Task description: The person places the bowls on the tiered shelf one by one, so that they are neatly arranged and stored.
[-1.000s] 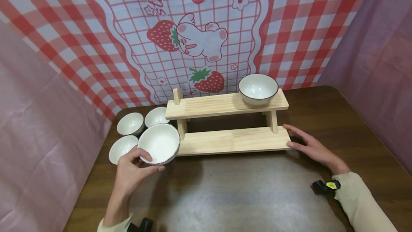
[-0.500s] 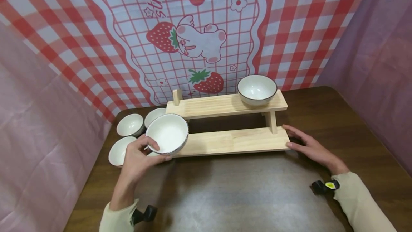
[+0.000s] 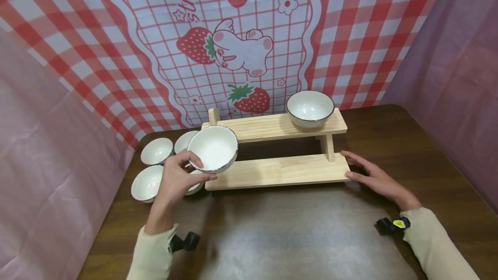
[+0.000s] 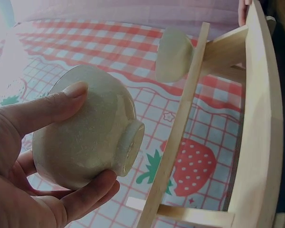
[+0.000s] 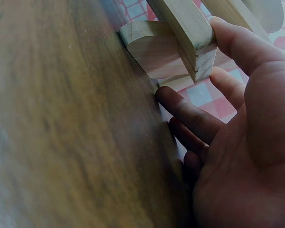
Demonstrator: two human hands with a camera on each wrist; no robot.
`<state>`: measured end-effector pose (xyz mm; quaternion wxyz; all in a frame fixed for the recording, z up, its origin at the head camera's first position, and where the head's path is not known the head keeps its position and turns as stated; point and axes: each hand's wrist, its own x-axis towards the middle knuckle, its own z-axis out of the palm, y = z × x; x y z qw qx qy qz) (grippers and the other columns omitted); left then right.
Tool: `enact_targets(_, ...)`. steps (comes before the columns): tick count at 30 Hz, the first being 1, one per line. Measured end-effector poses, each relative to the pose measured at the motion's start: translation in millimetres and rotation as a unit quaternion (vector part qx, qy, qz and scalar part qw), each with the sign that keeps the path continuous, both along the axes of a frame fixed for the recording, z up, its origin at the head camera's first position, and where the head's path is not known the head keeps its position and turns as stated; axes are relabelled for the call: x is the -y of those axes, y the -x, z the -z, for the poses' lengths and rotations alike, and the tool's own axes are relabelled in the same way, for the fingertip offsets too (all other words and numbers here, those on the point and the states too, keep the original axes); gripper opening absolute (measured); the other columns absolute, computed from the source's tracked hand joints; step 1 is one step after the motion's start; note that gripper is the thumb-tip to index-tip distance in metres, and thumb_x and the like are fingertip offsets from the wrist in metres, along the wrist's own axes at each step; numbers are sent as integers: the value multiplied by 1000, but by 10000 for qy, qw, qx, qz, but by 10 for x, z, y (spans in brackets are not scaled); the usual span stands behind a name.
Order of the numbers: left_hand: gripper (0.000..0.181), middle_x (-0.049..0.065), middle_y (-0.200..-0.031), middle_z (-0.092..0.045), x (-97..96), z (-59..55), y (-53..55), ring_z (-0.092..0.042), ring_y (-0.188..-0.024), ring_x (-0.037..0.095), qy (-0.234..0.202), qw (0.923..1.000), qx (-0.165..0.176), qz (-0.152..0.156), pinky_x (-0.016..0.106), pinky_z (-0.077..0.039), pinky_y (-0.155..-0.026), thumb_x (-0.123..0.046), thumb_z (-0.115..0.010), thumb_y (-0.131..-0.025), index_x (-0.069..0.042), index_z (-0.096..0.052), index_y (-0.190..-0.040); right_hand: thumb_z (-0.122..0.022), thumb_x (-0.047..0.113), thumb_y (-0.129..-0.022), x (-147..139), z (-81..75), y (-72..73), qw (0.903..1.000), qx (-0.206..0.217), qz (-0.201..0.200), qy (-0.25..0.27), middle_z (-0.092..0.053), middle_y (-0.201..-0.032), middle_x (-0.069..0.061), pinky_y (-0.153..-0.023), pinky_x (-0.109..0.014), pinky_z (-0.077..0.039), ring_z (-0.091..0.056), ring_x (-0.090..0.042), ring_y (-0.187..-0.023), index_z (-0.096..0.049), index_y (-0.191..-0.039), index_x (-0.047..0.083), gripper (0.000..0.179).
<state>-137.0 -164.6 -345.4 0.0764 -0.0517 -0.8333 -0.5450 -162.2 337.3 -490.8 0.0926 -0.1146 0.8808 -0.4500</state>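
My left hand (image 3: 176, 181) grips a white bowl (image 3: 214, 148) by its near left side, thumb and fingers on the wall. The bowl is raised in front of the left end of a two-tier wooden shelf (image 3: 280, 172). In the left wrist view, its pale outside and foot ring show, with the thumb on the wall and fingers near the foot. My right hand (image 3: 377, 181) holds the right end of the lower board between thumb and index finger; the other fingers are loosely bent below. Another bowl (image 3: 310, 109), dark-rimmed, sits at the right of the upper board.
Several white bowls (image 3: 157, 151) stand grouped on the wooden table (image 3: 295, 232) left of the shelf, one mostly hidden behind my left hand. A strawberry-print cloth (image 3: 241, 51) hangs close behind the shelf. Pink curtains (image 3: 50, 154) flank both sides.
My left hand has carried the bowl rightward and away from me, from the bowl group to the shelf's left end. The right hand stays on the shelf end.
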Motion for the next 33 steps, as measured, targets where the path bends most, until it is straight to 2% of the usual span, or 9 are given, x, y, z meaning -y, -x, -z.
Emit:
enact_targets(3,35,-10,-77,-62,-50,-3,73,-59,-92,11,-141,9998,-43,96,23,-54,-80,2,-92,-60,7,-62,-78,-56,32,-102,-4,-2,3,10000,-15,-8,-23,-39,-154,-22,-99,-62,-40,-41,-22,-129,-28,-158,20,64)
enact_targets(6,34,-13,-75,-62,-94,-3,129,-57,-81,10,-192,9997,-15,173,24,-52,-69,2,-92,-61,6,-62,-78,-56,32,-102,0,-1,7,10000,11,-29,-1,-37,-155,-24,-99,-65,-39,-41,-32,-132,-27,-158,18,65)
enact_targets(8,34,-11,-74,-62,-125,-4,158,-56,-73,9,-273,9993,67,258,24,-50,-63,3,-91,-62,6,-62,-79,-56,32,-102,1,-6,9,10000,50,-28,19,-36,-155,-25,-99,-66,-39,-39,-40,-134,-26,-159,17,65)
enact_targets(11,34,-4,-78,-64,-175,-13,194,-58,-68,6,-497,9977,218,394,23,-50,-58,6,-89,-63,8,-60,-82,-56,32,-102,2,-10,11,10000,79,-26,30,-35,-155,-25,-99,-68,-38,-38,-43,-134,-25,-159,16,66)
enact_targets(16,35,10,-89,-68,-246,-35,267,-66,-77,8,-612,9968,278,442,24,-54,-62,6,-88,-64,8,-59,-83,-55,32,-103,-3,-11,11,10000,76,-29,41,-36,-155,-26,-100,-67,-38,-38,-43,-135,-25,-159,17,65)
enact_targets(20,35,8,-86,-67,-292,-58,324,-62,-73,9,-496,9977,187,426,24,-53,-63,3,-90,-62,5,-61,-81,-56,32,-103,-6,-12,14,10000,71,-22,40,-35,-156,-25,-100,-68,-38,-37,-43,-135,-25,-159,17,66)
enact_targets(26,34,5,-80,-70,-382,-91,395,-67,-72,9,-565,9966,213,561,24,-53,-63,2,-91,-63,1,-61,-78,-56,31,-103,-16,-11,12,10000,56,-23,54,-36,-155,-26,-100,-67,-38,-38,-43,-135,-25,-159,17,65)
enact_targets(29,34,10,-86,-73,-432,-96,446,-71,-79,14,-596,9961,289,577,25,-53,-62,2,-91,-63,-2,-60,-77,-55,31,-103,-14,-9,11,9999,78,-29,79,-36,-155,-26,-100,-67,-38,-38,-43,-136,-25,-159,17,65)
enact_targets(33,34,21,-105,-70,-502,-106,512,-72,-88,22,-542,9968,326,495,25,-54,-62,1,-91,-62,-3,-60,-76,-55,32,-103,-11,-8,13,9999,97,-31,80,-36,-154,-26,-100,-67,-38,-37,-43,-136,-25,-159,17,65)
